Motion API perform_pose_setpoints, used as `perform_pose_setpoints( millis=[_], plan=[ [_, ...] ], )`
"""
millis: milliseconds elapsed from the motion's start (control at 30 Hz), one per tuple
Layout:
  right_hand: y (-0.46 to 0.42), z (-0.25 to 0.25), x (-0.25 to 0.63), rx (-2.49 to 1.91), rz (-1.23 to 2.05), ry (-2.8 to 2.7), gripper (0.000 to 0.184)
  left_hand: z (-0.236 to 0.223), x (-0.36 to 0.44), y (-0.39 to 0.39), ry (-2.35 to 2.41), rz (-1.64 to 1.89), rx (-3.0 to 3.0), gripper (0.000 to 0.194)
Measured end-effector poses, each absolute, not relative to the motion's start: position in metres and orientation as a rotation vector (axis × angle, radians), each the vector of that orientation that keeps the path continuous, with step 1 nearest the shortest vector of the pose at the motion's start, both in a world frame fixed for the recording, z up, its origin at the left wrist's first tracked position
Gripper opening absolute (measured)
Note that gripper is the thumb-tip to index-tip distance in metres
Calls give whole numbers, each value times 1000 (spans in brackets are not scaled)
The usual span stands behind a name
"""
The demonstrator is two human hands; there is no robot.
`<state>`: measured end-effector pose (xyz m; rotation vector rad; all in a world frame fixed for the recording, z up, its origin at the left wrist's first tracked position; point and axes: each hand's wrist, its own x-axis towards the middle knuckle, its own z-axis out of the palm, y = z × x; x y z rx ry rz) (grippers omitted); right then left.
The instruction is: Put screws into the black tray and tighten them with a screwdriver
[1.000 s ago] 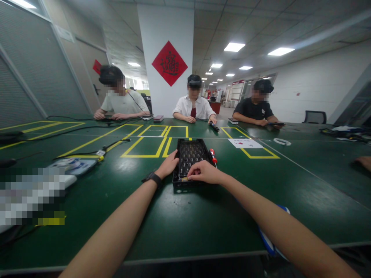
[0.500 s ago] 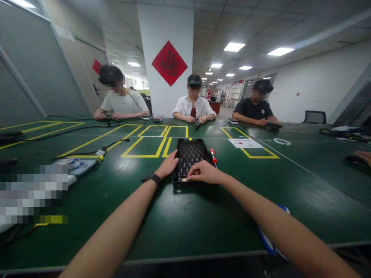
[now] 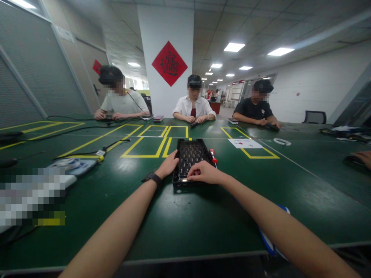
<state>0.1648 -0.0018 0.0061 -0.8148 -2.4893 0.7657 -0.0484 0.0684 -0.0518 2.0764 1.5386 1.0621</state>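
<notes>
A black plastic housing (image 3: pixel 193 153), like a shallow tray with rows of shiny cells inside, lies on the green table in front of me. My left hand (image 3: pixel 168 165) grips its left wall, thumb near the rim and the other fingers mostly hidden. Over the near end, the fingers of my right hand (image 3: pixel 203 172) are pinched together and bent down into the housing. At their tips sits a small pale piece (image 3: pixel 184 180) by the near wall, its far part covered by my fingers. Against the right side rests a red-handled screwdriver (image 3: pixel 213 155).
Yellow tape outlines mark the green table (image 3: pixel 179 224). A printed sheet (image 3: pixel 245 143) and a white ring (image 3: pixel 281 142) lie to the right. Cables and a pale packet (image 3: pixel 77 165) lie left. Three people sit across the table; another person's hand (image 3: pixel 365 157) shows at the right edge.
My two hands and the housing have hardly moved. Across the table, the middle and right-hand people have shifted the dark objects in their hands slightly.
</notes>
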Motion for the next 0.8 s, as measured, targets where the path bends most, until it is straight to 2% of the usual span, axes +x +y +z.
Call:
perform_pose_setpoints(
  millis=[533, 633, 800],
  plan=[
    [1, 10, 165, -814, 613, -2397, 27, -51, -49, 66, 1576, 1062, 2053, 59],
    [12, 13, 176, -1044, 367, -2150, 28, -48, -48, 62, 1531, 1085, 2043, 58],
    [38, 5, 214, -1728, -20, -1923, 26, -46, -46, 58, 1504, 1117, 2010, 56]
  ],
)
